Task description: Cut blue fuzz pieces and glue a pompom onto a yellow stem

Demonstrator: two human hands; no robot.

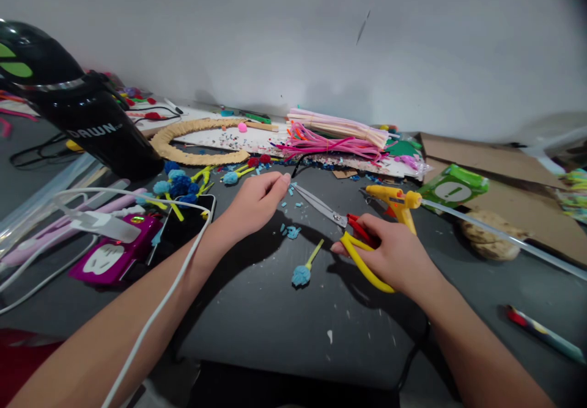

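Observation:
My right hand (pixel 389 249) grips the scissors (pixel 323 207) by their red and yellow handles. The blades point up and left, and their tips meet near the fingertips of my left hand (pixel 259 197). That hand is closed in a pinch; what sits between thumb and finger is hidden or too small to name. Small blue snippets (pixel 291 232) lie on the table beneath the blades. Closer to me rests a blue fuzzy flower (pixel 301 275) with a yellow-green stem, apart from both hands.
A yellow glue gun (pixel 397 199) lies right of the scissors, with a long clear stick (pixel 495 232) behind it. Bundled pink pipe cleaners (pixel 332 142) are at the back. Left stand a black bottle (pixel 87 114) and a purple power strip (pixel 114 252); a white cable (pixel 183 267) crosses my left forearm.

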